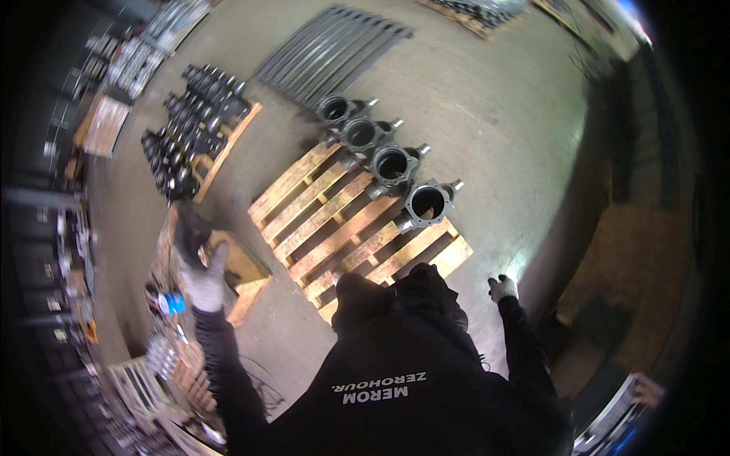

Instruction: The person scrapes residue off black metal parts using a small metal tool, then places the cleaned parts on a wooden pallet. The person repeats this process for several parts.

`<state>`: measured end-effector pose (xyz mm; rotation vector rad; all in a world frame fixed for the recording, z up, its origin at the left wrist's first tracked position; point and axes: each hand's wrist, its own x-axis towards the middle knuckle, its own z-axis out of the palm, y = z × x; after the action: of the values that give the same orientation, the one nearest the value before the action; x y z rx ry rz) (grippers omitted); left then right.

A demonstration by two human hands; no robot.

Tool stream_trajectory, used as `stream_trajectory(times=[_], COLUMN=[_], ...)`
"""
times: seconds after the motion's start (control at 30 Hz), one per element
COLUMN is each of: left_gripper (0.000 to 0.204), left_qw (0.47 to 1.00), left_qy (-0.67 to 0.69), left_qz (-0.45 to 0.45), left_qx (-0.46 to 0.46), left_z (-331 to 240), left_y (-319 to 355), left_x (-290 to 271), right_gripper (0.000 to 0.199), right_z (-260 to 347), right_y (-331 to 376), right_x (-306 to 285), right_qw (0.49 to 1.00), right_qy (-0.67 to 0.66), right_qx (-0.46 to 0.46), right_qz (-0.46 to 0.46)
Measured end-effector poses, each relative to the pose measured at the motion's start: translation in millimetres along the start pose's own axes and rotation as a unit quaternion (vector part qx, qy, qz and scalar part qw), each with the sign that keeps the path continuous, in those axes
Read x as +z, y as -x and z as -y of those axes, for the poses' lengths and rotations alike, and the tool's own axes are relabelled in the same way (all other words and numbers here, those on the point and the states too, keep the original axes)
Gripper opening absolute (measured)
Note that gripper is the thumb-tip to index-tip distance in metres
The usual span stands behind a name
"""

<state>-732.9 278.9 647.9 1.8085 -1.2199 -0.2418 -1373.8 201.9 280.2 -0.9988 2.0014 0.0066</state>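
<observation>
My left hand (203, 277), in a light glove with dark fingers, reaches out at the left, thumb apart from the fingers. It is open, and I see nothing held in it. Behind and beside it is a wooden crate or pallet edge (242, 262); whether they touch I cannot tell. My right hand (503, 288), gloved the same way, hangs out to the right over the floor, fingers loosely bent and apart, with nothing in it. In front of me lies a wooden pallet (357, 220). Along its far right side stands a row of grey cast-metal housings (393, 166) with round flanged openings.
Further left, black metal parts (190, 125) are stacked on a pallet. Flat grey metal bars (331, 53) lie on the floor beyond. A blue-labelled container (171, 303) stands near my left hand. Shelving (49, 258) lines the left; a brown surface (631, 281) is at the right.
</observation>
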Motion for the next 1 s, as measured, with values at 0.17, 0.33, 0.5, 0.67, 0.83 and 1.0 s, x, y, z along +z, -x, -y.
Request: stream_trajectory(times=[0.17,0.33,0.5,0.67,0.83,1.0], left_gripper=[0.118,0.114,0.110,0.106,0.102,0.098], left_qw=[0.965,0.903,0.897,0.901,0.908,0.922], left_qy=[-0.002,-0.142,-0.186,-0.196,-0.167,-0.120], left_qz=[-0.053,-0.101,-0.165,-0.215,-0.263,-0.302], left_qx=[0.255,0.392,0.366,0.321,0.279,0.212], left_z=[-122.2,-137.4,-102.3,-51.1,1.3,35.6], left_y=[-49.1,-56.0,-32.8,-33.9,-59.7,-98.8], left_x=[-71.3,-173.8,-257.5,-313.0,-345.8,-368.7], right_gripper=[0.065,0.066,0.020,0.019,0.025,0.024], right_z=[53.2,96.9,135.0,164.3,277.7,508.1], right_y=[38.9,29.5,4.3,23.0,36.3,80.9], right_x=[9.6,48.7,111.8,150.4,216.7,306.1], right_qw=[0.999,0.999,0.996,0.991,0.975,0.922], right_qy=[-0.011,0.012,-0.057,0.081,0.162,0.229], right_qx=[0.020,-0.021,-0.045,-0.066,-0.107,-0.269], right_qz=[0.042,0.025,0.052,0.082,0.105,0.156])
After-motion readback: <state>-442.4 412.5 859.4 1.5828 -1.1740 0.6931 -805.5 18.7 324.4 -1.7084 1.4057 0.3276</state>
